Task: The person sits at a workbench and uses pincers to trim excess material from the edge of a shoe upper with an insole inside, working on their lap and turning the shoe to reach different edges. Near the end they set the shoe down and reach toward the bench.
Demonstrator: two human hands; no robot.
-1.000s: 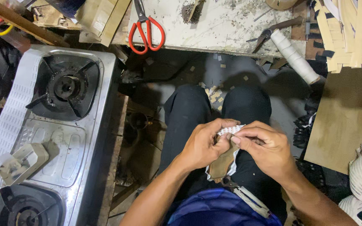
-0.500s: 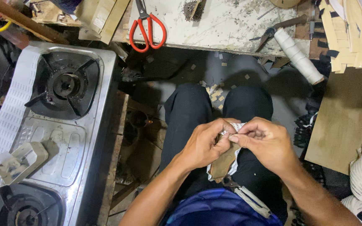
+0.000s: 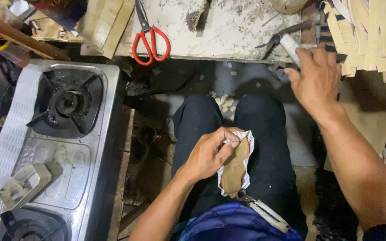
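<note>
A steel two-burner gas stove (image 3: 63,147) fills the left side, its far burner (image 3: 68,101) blackened, the near burner only partly in frame, and a long white perforated strip (image 3: 12,129) draped along its left edge; a small pale block (image 3: 23,183) sits on the stove's near left part. Across the far side runs a stained white worktop (image 3: 228,31), and to its right lies a spread of pale bamboo-coloured strips (image 3: 371,40), partly interlaced. The person sits with legs in black trousers (image 3: 264,134) stretching away toward the worktop, a blue garment (image 3: 228,225) at the near edge. On the worktop, far left, lie red-handled scissors (image 3: 150,40); further right rests a dark metal tool (image 3: 278,38) beside a white cylinder (image 3: 291,47). The right hand (image 3: 316,82) is stretched out to the far right, fingers loosely curled and touching the white cylinder at the worktop's edge; whether it has closed on it cannot be told. The left hand (image 3: 211,154) rests over the lap, fingers pinching a small tan piece edged with white mesh trim (image 3: 237,165), which hangs down against the right thigh, just beside the thumb. Small pale scraps (image 3: 224,102) lie scattered on the floor between the knees.
</note>
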